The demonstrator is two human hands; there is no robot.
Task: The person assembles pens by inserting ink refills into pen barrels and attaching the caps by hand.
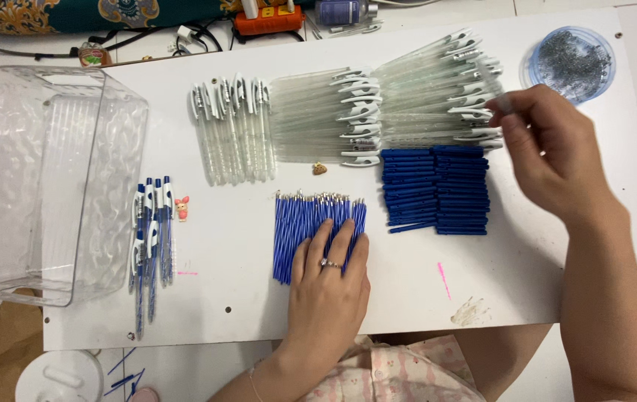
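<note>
Two hands are at work on a white table (408, 298). Your left hand (326, 286) lies flat and open on a row of blue pen refills (300, 223), with the fingers spread a little over the right part of the row. Your right hand (549, 152) is up near the far right of the table, and its fingertips are pinched shut on one clear pen barrel (491, 78) at the edge of the big pile of clear pen barrels (423, 97). Just below that pile sits a stack of dark blue pen parts (436, 190), which lies between your two hands. To the left of the big pile is another bunch of clear pens with white clips (231, 130). Farther left you can see a few finished blue and white pens (151, 238) beside a big clear plastic bin (50, 179). A round blue lid holding tiny springs (571, 63) rests in the far right corner, near your right hand.
</note>
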